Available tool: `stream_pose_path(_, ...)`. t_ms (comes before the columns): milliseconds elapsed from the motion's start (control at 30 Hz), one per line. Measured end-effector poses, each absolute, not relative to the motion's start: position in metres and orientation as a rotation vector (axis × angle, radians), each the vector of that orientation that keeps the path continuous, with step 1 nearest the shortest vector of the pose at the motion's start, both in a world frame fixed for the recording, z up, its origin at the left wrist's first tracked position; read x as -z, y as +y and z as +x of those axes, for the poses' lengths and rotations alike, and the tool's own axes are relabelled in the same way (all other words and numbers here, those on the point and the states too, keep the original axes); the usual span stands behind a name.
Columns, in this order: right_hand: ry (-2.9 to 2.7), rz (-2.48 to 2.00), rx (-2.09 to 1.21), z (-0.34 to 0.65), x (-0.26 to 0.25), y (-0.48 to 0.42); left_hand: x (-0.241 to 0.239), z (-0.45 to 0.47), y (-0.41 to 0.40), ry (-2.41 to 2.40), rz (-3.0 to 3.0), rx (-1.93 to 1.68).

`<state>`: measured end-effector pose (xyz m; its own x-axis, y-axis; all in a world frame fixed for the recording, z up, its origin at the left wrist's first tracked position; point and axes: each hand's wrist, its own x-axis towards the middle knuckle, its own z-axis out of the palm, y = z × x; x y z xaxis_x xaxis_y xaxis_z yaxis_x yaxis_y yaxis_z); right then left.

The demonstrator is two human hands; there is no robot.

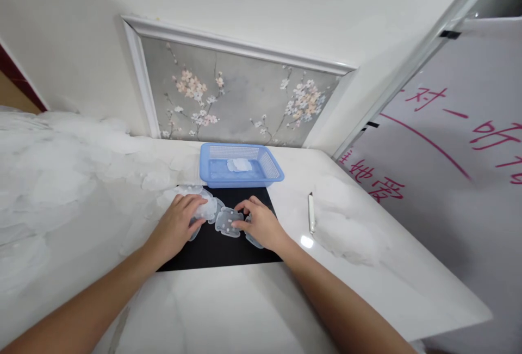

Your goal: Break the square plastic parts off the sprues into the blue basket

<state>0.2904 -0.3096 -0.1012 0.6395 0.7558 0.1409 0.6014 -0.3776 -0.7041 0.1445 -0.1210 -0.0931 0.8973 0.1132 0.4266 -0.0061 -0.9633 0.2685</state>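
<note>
Several thin, translucent plastic pieces with scalloped edges lie over a black mat [220,253]. My left hand [177,224] is closed on a whitish translucent piece [209,209], thumb and fingers on either side of it. More pieces lie under and around that hand. My right hand [263,223] grips the right edge of a dotted translucent piece [226,222], its thumb over the surface and forefinger near the upper corner. Another translucent piece [253,241] is partly hidden beneath my right hand.
Behind the mat stands a blue plastic basket [242,184] with a few whitish pieces [240,165] inside. A white pen-like cutter [311,212] lies to the right. Translucent pieces [61,180] are heaped at left, with another pile [346,229] at right. A wall rises behind.
</note>
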Motion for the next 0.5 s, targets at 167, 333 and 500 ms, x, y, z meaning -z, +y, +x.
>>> stream_pose_path(167,-0.944,-1.928,-0.349,0.294,0.105,-0.309,0.083,0.143,-0.123,0.060,2.774,-0.673)
stream_pose_path(333,-0.890,-1.763,-0.500,0.303,0.107,-0.314,0.066,0.137,-0.138,0.351,2.333,-0.707)
stream_pose_path(500,-0.968,-1.715,-0.517,0.305,0.108,-0.319,0.061,0.132,-0.151,0.529,1.438,-0.418)
